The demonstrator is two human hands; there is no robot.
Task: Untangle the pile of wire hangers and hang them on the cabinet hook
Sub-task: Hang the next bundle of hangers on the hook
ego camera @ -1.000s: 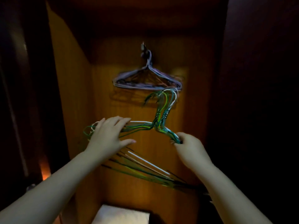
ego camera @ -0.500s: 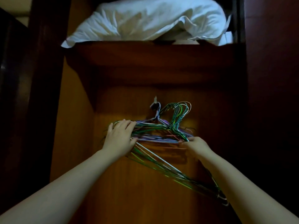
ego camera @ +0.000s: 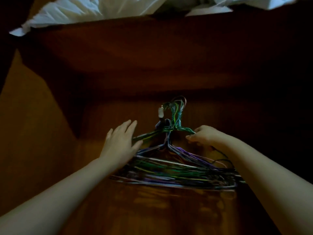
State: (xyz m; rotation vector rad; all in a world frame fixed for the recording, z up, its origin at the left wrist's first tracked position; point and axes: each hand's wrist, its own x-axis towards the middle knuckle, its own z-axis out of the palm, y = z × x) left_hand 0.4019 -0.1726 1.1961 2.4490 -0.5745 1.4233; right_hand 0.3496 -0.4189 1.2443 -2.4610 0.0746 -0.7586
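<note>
Inside a dim cabinet point(ego camera: 42, 133), the right hand point(ego camera: 202, 136) pinches the green wire hangers point(ego camera: 174, 127) by one shoulder; the left hand point(ego camera: 119, 145), fingers straight, steadies the other. Their necks rise between both hands, just beside the cabinet hook point(ego camera: 161, 114); keeping them level should help seating.

Dark wooden shelf point(ego camera: 152, 53), white bedding point(ego camera: 76, 11) on it, cabinet hook point(ego camera: 161, 114) below bearing purple wire hangers point(ego camera: 186, 152)

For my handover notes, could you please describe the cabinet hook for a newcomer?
On the cabinet's back wall, under the shelf holding white bedding, hangers cluster. The hook is the small pale fitting beside their green necks, the only non-wire piece.
</note>
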